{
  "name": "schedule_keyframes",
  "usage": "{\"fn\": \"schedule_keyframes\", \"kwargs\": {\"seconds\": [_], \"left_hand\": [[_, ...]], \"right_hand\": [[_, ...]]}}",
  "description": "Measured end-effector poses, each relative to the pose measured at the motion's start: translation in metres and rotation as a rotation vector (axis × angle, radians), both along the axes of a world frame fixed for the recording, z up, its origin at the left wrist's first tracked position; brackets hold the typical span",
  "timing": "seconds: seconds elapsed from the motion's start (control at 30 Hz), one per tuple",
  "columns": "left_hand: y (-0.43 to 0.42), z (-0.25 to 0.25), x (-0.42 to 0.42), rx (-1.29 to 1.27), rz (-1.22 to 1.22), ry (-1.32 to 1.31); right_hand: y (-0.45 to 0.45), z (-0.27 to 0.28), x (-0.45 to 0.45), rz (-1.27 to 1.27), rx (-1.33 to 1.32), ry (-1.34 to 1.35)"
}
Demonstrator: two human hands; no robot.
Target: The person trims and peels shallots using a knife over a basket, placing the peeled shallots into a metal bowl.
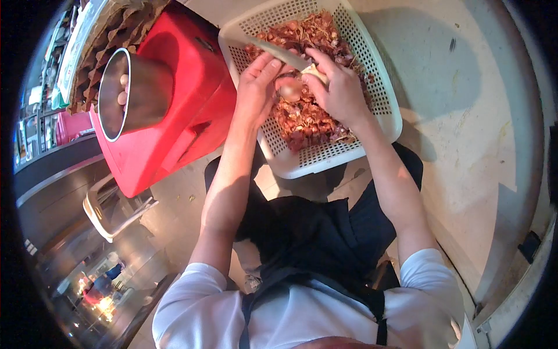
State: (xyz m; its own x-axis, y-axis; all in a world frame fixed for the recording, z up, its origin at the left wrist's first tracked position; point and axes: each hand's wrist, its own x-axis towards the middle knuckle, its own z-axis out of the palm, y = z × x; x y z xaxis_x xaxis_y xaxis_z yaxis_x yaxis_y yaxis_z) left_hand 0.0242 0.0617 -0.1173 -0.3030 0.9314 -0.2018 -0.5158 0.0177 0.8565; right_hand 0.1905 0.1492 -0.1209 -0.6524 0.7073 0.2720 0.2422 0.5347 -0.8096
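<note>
My right hand (343,96) is closed around the pale handle of a knife (289,57), its blade pointing up and left. Close to the blade, my left hand (260,86) has its fingers bent in around a small pale, round onion (290,90), which is slightly blurred. Part of the grip is hidden behind the fingers. Both hands are above a white perforated basket (317,170), which is filled with reddish-brown onion skins (308,122) and stringy bits.
On the left, a red plastic box or stool (197,87) carries a metal pot (142,93) with several small round pieces inside. Behind it are cardboard egg trays (119,43). A pale wall or panel (482,134) curves along the right, and a white plastic frame (107,218) lies at lower left.
</note>
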Motion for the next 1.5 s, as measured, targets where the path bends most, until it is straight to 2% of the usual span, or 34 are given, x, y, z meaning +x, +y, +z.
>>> {"fn": "schedule_keyframes", "kwargs": {"seconds": [0.07, 0.2, 0.23, 0.33, 0.37, 0.4, 0.47, 0.5, 0.6, 0.63, 0.73, 0.77, 0.87, 0.9, 1.0, 1.1, 1.2, 1.27, 1.3, 1.4, 1.43, 1.5], "left_hand": [[0.000, 0.000, 0.000, -0.020, 0.062, -0.038], [-0.002, -0.012, -0.010, -0.106, 0.081, -0.036], [-0.003, -0.011, -0.011, -0.122, 0.028, 0.072], [-0.007, 0.009, -0.001, -0.252, -0.339, 0.564], [-0.011, -0.003, 0.000, -0.253, -0.459, 0.538], [-0.012, -0.009, 0.001, -0.263, -0.548, 0.689], [-0.013, -0.019, 0.007, -0.284, -0.725, 0.989], [-0.012, -0.017, 0.012, -0.347, -0.808, 0.942], [-0.017, -0.012, 0.031, -0.119, -0.535, 1.262], [-0.013, -0.008, 0.032, -0.171, -0.515, 1.154], [-0.006, -0.015, 0.019, 0.008, -0.170, 1.366], [-0.005, -0.017, 0.016, -0.035, -0.076, 1.351], [-0.009, -0.002, 0.004, -0.429, -0.390, 0.995], [-0.010, -0.008, 0.003, -0.377, -0.453, 1.154], [-0.018, -0.017, 0.022, -0.320, -0.352, 1.345], [-0.014, -0.026, 0.032, -0.211, -0.378, 1.437], [-0.014, -0.026, 0.030, -0.257, -0.468, 1.450], [-0.015, -0.029, 0.030, -0.279, -0.476, 1.465], [-0.015, -0.027, 0.031, -0.356, -0.585, 1.504], [-0.015, -0.023, 0.039, -0.503, -0.761, 1.623], [-0.019, -0.029, 0.041, -0.459, -0.776, 1.640], [-0.016, -0.025, 0.046, -0.535, -0.808, 1.619]], "right_hand": [[0.006, -0.003, 0.001, -0.047, 0.014, 0.005], [0.018, -0.002, 0.007, -0.224, -0.214, -0.037], [0.023, -0.009, 0.008, -0.247, -0.214, -0.045], [0.029, -0.015, 0.011, -0.279, -0.202, -0.124], [0.031, -0.011, 0.015, -0.262, -0.193, -0.190], [0.031, -0.006, 0.016, -0.244, -0.185, -0.256], [0.033, -0.015, 0.016, -0.246, -0.214, -0.173], [0.033, -0.021, 0.016, -0.248, -0.231, -0.131], [0.038, -0.028, 0.014, -0.223, -0.228, -0.145], [0.036, -0.023, 0.015, -0.208, -0.307, -0.142], [0.034, -0.010, 0.016, -0.178, -0.469, -0.153], [0.034, -0.010, 0.016, -0.174, -0.470, -0.175], [0.034, -0.005, 0.017, -0.164, -0.475, -0.227], [0.033, -0.004, 0.017, -0.162, -0.478, -0.243], [0.035, -0.010, 0.016, -0.167, -0.373, -0.249], [0.041, -0.026, 0.016, -0.153, -0.148, -0.224], [0.043, -0.017, 0.018, -0.073, -0.262, -0.277], [0.041, -0.004, 0.018, -0.080, -0.497, -0.256], [0.040, 0.001, 0.018, -0.082, -0.616, -0.246], [0.041, 0.001, 0.019, -0.058, -0.860, -0.019], [0.040, 0.003, 0.018, -0.061, -0.890, 0.009], [0.040, 0.006, 0.017, -0.065, -0.950, 0.063]]}}
